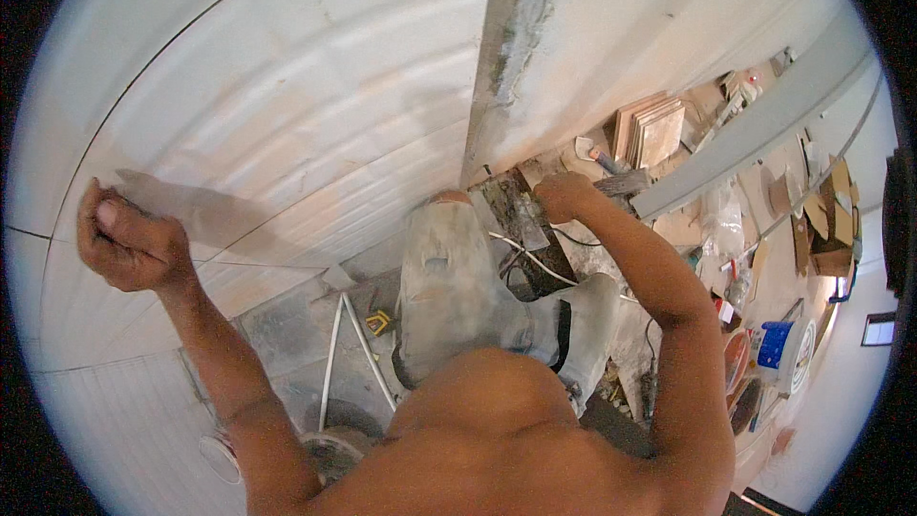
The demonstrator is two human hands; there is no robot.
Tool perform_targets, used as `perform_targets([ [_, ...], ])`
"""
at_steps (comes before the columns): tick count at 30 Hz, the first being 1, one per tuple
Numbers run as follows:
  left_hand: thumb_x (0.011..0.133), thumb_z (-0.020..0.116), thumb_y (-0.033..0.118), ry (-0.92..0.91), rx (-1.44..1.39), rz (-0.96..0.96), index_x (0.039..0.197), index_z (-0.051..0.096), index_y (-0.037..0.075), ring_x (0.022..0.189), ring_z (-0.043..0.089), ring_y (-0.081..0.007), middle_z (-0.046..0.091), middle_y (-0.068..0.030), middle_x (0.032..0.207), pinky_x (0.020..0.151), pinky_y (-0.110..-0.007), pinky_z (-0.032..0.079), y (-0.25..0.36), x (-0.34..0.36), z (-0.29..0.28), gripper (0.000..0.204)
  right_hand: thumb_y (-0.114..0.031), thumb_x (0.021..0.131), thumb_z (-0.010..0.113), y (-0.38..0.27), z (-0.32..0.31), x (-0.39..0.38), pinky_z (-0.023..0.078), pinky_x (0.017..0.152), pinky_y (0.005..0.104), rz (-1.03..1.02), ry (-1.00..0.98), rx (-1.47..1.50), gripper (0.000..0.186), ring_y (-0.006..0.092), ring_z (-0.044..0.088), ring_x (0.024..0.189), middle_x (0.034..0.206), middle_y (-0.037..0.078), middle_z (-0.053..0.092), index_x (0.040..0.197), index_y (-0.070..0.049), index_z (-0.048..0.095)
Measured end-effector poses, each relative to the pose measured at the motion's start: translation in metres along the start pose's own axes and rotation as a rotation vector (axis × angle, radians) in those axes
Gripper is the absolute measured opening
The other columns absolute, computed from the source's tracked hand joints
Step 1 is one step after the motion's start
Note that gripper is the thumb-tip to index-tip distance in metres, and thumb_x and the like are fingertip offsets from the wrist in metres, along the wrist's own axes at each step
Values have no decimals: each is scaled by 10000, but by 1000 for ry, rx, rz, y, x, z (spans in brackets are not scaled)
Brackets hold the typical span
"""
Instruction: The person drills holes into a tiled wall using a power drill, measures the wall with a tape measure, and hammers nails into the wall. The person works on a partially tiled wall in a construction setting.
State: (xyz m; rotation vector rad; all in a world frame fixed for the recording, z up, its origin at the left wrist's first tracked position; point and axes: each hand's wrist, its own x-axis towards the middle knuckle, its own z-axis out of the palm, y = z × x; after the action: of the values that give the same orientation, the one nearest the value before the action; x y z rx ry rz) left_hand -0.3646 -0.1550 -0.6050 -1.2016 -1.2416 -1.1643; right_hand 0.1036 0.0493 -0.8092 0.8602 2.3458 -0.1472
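Observation:
My left hand (129, 234) is at the tiled wall (287, 57) on the left, close to a thin dark joint, with its fingers curled and pressed together; whatever they may hold is hidden. My right hand (564, 197) is closed beside a dark dusty board (516, 205), below the grey vertical strip (506, 38) at the wall's corner. I cannot make out what is in it. Between my arms are my dust-covered trousers (449, 287), with white bent tubing (339, 344) and a yellow tool (379, 323) on the dusty floor nearby.
Stacked tiles (648, 129), a trowel-like tool (602, 158) and scraps lie along the right wall. A long grey beam (745, 124) crosses there. A white bucket with a blue label (793, 356), cardboard (831, 220) and clutter sit at the right. A round container (334, 454) is partly hidden below me.

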Motion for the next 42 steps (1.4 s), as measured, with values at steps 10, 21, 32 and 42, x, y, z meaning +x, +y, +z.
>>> perform_targets([
  [10,993,485,98,13,132,253,1095,525,-77,652,588,-174,654,-194,936,521,-268,498,-6,2,-2,206,-204,720,680,-12,-22,79,555,820,473,-54,-66,-61,338,353,695,974,1040,181,713,1009,-33,723],
  [21,1000,477,105,106,12,302,1039,541,-79,658,597,-217,645,-191,926,523,-302,506,-14,0,-1,198,-207,683,736,-15,-35,97,542,866,486,53,-197,-71,442,350,640,1119,1161,173,679,1098,-58,702],
  [32,994,466,88,87,-9,272,1072,537,-85,681,606,-207,639,-202,941,546,-283,522,-11,1,0,203,-215,688,749,-16,-44,93,540,861,477,12,-236,-13,480,320,664,1082,1110,175,702,1132,-43,691],
  [42,990,461,80,21,74,346,1073,528,-85,713,607,-214,634,-192,952,576,-292,532,-12,6,-4,197,-270,714,755,-6,-28,102,544,855,466,-87,-169,-135,469,325,675,1051,1152,167,692,1128,-57,696],
])
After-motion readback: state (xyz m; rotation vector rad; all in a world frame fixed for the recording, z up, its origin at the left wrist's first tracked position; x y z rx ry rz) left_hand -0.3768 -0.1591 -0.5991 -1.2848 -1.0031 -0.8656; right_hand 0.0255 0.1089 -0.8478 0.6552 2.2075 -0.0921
